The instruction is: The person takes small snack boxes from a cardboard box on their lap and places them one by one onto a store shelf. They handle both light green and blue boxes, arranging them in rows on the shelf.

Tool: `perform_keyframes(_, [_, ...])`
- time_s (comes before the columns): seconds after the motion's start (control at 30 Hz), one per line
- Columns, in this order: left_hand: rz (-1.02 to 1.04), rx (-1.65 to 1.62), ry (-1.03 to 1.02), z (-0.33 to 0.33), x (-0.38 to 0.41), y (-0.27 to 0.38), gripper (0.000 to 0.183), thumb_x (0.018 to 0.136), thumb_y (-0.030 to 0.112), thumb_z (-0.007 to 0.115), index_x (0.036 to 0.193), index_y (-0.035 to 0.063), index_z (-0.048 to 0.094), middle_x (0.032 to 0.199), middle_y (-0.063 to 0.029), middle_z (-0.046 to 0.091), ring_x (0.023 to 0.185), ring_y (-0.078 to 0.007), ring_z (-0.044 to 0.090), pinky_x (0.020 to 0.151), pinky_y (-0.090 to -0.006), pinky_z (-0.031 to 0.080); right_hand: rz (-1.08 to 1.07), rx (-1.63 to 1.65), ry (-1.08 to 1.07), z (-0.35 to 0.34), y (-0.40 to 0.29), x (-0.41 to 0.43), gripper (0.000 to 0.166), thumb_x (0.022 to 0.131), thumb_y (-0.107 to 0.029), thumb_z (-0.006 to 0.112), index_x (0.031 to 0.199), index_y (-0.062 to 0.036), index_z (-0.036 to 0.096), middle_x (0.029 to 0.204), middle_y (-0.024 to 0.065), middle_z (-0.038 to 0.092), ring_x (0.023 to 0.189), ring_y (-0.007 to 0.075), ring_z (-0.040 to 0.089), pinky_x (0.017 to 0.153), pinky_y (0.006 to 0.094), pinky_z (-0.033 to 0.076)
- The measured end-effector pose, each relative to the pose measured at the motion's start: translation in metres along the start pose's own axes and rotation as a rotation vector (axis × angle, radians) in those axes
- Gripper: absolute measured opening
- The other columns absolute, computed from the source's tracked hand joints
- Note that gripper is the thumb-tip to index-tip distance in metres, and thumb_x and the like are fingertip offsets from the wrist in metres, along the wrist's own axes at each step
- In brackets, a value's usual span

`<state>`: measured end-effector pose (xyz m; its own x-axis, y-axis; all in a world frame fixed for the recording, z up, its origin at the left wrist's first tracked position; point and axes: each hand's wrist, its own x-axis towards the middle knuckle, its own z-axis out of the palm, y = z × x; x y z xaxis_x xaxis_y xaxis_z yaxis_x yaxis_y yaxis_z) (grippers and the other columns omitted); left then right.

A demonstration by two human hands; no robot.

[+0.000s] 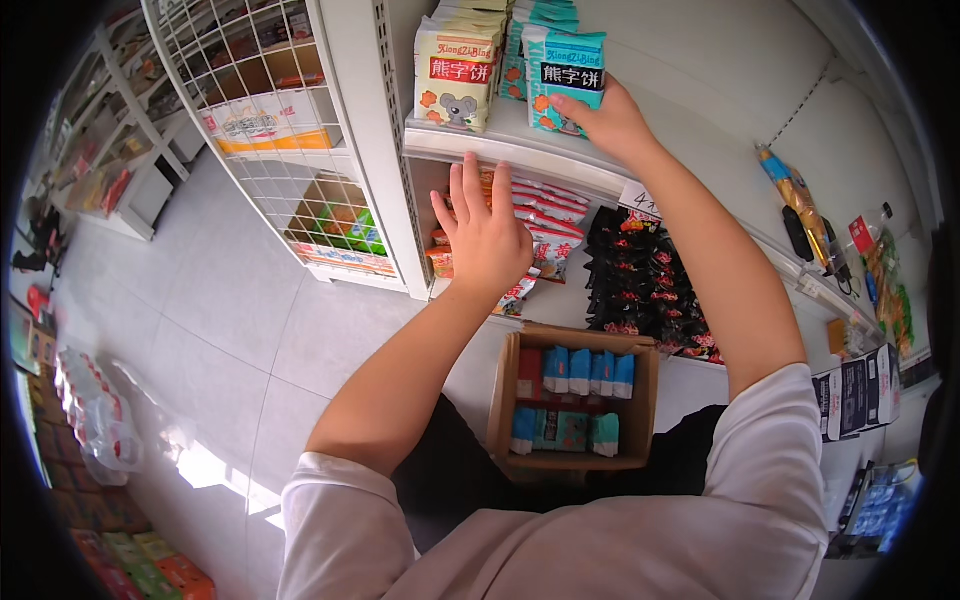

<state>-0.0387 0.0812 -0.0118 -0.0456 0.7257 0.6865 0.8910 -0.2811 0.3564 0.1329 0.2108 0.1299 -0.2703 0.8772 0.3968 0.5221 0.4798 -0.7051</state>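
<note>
My right hand [611,120] grips a teal biscuit packet [562,86] at the front of the upper shelf, thumb across its face. Behind it stand more teal packets [514,56], partly hidden. A row of cream packets [454,75] with a mouse-like cartoon sits just to the left. Before the shelf edge [525,142], my left hand [487,232] is raised with its fingers spread, holding nothing. It covers part of the red and white snack bags [551,232] below. An open cardboard carton [499,405] by my legs holds blue packets [579,371] and teal packets [570,431].
Black snack bags [630,277] fill the lower shelf's right part. A white wire-mesh rack [262,135] with boxed goods stands at left. Wrapped bottles [94,405] rest on the grey tiled floor [217,300]. A dark box [859,394] lies at right.
</note>
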Motion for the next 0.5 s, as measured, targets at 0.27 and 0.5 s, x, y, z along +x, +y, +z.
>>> perform_keyframes(0.27, [-0.016, -0.056, -0.077, -0.002, -0.002, 0.008, 0.096, 0.081, 0.011, 0.069, 0.165, 0.0027, 0.023, 0.169, -0.0365, 0.009, 0.157, -0.0552, 0.017, 0.119, -0.0752, 0.021, 0.027, -0.477, -0.067, 0.022, 0.041, 0.035, 0.094, 0.083, -0.072, 0.075, 0.141, 0.0, 0.056, 0.129, 0.0222, 0.072, 0.122, 0.038, 0.069, 0.101, 0.0479, 0.055])
perform_keyframes(0.5, [0.011, -0.024, -0.119, 0.0, -0.003, 0.004, 0.099, 0.083, 0.01, 0.069, 0.166, 0.0014, 0.018, 0.168, -0.0391, 0.005, 0.155, -0.0562, 0.022, 0.117, -0.0713, 0.029, 0.069, -0.46, -0.185, 0.028, 0.038, 0.045, 0.095, 0.084, -0.071, 0.074, 0.143, 0.0014, 0.056, 0.132, 0.0233, 0.07, 0.126, 0.0386, 0.067, 0.106, 0.0468, 0.052])
